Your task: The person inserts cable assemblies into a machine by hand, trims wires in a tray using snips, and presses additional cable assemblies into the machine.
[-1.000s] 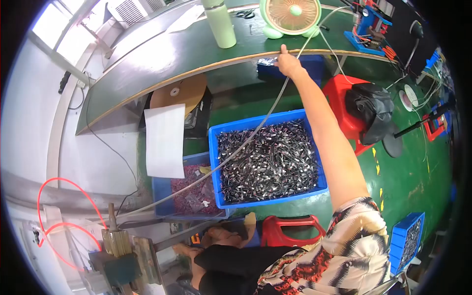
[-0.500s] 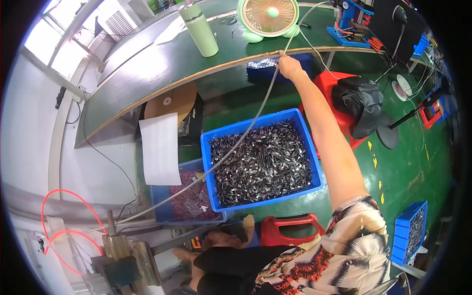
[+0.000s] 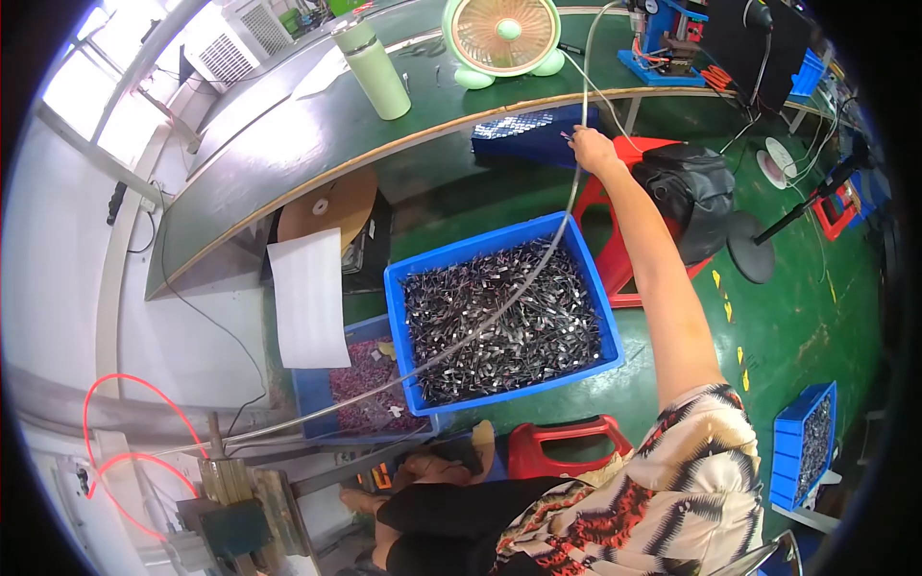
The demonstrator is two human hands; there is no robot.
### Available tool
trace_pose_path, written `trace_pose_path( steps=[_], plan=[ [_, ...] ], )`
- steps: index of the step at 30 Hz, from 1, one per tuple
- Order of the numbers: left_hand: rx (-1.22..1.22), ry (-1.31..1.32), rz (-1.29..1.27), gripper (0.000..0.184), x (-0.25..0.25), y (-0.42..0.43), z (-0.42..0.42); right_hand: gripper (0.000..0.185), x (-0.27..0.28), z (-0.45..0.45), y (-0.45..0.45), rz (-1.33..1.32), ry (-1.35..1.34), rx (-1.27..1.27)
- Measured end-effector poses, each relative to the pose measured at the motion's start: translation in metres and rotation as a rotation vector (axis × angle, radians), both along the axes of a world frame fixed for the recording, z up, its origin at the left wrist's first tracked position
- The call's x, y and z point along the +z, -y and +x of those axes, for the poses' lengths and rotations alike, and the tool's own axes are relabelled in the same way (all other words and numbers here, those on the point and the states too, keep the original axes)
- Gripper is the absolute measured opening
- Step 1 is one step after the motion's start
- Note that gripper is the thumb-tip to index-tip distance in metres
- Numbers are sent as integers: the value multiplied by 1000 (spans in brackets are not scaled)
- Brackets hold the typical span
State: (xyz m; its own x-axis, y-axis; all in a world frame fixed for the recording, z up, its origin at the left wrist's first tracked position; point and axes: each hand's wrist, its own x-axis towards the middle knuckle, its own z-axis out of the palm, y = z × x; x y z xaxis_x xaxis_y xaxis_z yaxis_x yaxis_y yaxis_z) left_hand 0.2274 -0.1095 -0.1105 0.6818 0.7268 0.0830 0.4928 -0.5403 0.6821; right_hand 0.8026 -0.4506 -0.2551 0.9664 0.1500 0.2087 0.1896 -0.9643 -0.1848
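Note:
My right hand (image 3: 594,151) is stretched out beside the front edge of the green-topped table, its fingers closed round a long grey cable (image 3: 495,317). Small thin coloured ends show at the fingertips, too small to make out well. From the hand, the cable sags across a blue bin (image 3: 396,338) full of short dark wires with light connectors (image 3: 499,317). Its lower end runs to the machine (image 3: 235,514) at bottom left, and its upper part rises past the green fan (image 3: 504,34). My left hand is out of view.
A red stool with a black bag (image 3: 684,187) stands right of the bin. Nearer me is another red stool (image 3: 567,446). A second bin (image 3: 309,384) holds pinkish pieces. The table (image 3: 317,144) bears a green bottle (image 3: 377,77). Another blue bin (image 3: 792,461) is at right.
My right hand has moved down and to the right, off the table edge. The cable has shifted right with it and now hangs lower across the bin. The view has shifted slightly.

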Motion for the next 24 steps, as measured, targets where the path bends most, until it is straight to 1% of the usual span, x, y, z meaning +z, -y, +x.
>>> trace_pose_path(
  steps=[1, 4, 6, 8, 9, 12, 14, 16, 17, 18, 19, 20, 21, 22, 23, 24],
  plan=[
    [4, 4, -4, 19, 0, 0, 0, 23, 1, 0, 1, 0, 32, 37],
    [10, 14, -14, 18, 0, 2, -1, 22, 5, 2, -9, 6, 7, 66],
    [19, 24, -14, 18, 0, 2, -3, 18, 6, -3, -19, -11, 117, 151],
    [33, 36, -20, 17, 0, 3, -6, 16, 8, -9, -30, 15, 160, 201],
    [42, 43, -26, 17, 0, 4, -8, 15, 8, -9, -37, -15, 187, 204],
    [76, 61, -37, 16, -1, 3, -15, 18, 14, -43, -72, 398, 359, 402],
    [105, 76, -46, 16, -1, 2, -20, 16, 16, -82, -97, 652, 110, 515],
    [127, 89, -52, 15, -2, 1, -25, 11, -11, -130, -129, 1003, -112, 662],
    [142, 97, -55, 15, -2, 1, -30, 9, 10, -175, -142, 940, -288, 619],
    [154, 107, -60, 15, -2, 1, -33, 10, 11, -209, -157, 926, -450, 632],
    [171, 117, -62, 15, -2, 0, -38, 10, 16, -241, -172, 958, -548, 752],
    [182, 123, -66, 14, -2, 1, -41, 11, 17, -275, -187, 969, -532, 880],
    [193, 133, -69, 14, -2, 1, -44, 13, 1, -310, -209, 1028, -695, 943],
    [208, 142, -72, 14, -2, 1, -48, 16, -3, -346, -230, 1198, -700, 1129],
    [222, 152, -73, 14, -2, 2, -52, 18, 7, -381, -247, 1220, -727, 1230],
    [239, 162, -76, 13, -1, 3, -57, 19, 26, -412, -254, 1289, -1004, 1283]
  ],
)
